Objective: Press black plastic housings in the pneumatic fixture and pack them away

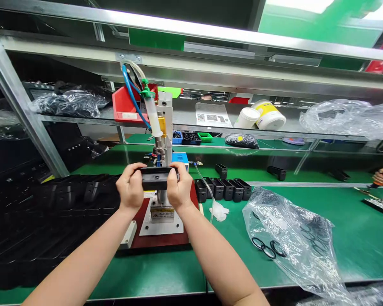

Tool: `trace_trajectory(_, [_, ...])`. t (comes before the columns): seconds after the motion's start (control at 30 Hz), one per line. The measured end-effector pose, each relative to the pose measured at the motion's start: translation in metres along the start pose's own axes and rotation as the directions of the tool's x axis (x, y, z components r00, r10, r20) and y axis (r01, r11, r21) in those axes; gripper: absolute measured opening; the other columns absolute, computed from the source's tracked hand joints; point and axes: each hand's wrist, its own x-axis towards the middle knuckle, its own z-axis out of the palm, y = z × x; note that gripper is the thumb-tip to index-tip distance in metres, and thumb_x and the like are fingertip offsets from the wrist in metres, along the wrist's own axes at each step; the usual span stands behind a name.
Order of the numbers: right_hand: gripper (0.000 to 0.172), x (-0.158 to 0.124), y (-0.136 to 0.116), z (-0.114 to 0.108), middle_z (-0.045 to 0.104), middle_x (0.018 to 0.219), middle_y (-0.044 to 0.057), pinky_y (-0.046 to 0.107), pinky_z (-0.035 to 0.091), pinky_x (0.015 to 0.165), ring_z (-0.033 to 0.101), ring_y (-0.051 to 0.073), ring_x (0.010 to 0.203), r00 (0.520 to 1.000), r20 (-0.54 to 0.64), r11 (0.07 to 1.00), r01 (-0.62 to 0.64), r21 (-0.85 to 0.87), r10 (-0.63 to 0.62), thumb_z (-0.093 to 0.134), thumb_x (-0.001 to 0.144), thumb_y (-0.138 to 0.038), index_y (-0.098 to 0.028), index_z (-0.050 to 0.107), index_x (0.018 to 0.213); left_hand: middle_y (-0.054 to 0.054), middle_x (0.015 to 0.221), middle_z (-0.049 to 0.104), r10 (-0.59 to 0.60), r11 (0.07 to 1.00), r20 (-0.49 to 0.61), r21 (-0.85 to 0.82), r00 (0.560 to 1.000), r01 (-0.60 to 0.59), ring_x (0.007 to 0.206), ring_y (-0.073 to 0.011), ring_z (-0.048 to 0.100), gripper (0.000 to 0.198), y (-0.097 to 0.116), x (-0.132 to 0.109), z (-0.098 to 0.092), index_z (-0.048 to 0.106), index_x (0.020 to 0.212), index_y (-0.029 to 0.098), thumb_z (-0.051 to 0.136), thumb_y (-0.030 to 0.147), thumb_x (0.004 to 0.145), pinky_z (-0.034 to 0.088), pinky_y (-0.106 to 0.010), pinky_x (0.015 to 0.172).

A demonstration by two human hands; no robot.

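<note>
Left hand [131, 185] and right hand [178, 188] each grip one end of the black part [156, 178] under the dispenser [155, 123] — best held level, fingers off the top face.

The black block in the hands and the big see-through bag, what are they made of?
The black block, held between the left hand and right hand, looks like moulded plastic: matt black, dull, with sharp even edges. It could be coated metal; the look leaves that open. The bag is thin clear plastic film: crinkled, shiny, and the black rings show through it.
</note>
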Motion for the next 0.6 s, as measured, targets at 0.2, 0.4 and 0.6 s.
trace_trajectory(0.2, [0.021,-0.057,-0.028,-0.011,0.062,0.083,0.004,0.032,0.051,0.068,0.062,0.018,0.075,0.998,-0.040,0.991,0.061,0.119,-0.057,0.040,0.084,-0.029,-0.021,0.057,0.094,0.001,0.085,0.066,0.122,0.988,-0.053,0.107,0.991,-0.115,0.076,-0.0216,0.060,0.022,0.017,-0.043,-0.050,0.067,0.083,0.025,0.046,0.025,0.078,0.045,-0.034,0.066])
trace_trajectory(0.4, [0.023,-0.083,-0.025,-0.013,0.062,0.085,0.004,0.033,0.052,0.070,0.062,0.019,0.079,0.999,-0.039,0.993,-0.033,0.115,0.038,0.038,0.090,-0.029,-0.021,0.058,0.098,-0.004,0.091,0.067,-0.104,0.991,-0.012,-0.082,0.994,0.103,0.081,-0.0197,0.062,0.029,0.015,-0.068,-0.056,0.064,0.099,0.021,0.051,0.042,0.084,0.051,-0.033,0.074])
trace_trajectory(0.6, [0.029,-0.107,-0.041,-0.005,0.061,0.103,0.007,0.040,0.051,0.082,0.060,0.022,0.093,0.992,-0.074,0.994,0.101,0.034,-0.098,0.048,0.087,-0.029,-0.024,0.053,0.114,-0.005,0.106,0.068,-0.625,0.607,0.348,-0.346,0.698,0.716,0.096,-0.0230,0.067,0.047,0.041,-0.119,-0.069,0.062,0.112,0.029,0.054,0.064,0.081,0.060,-0.037,0.077])
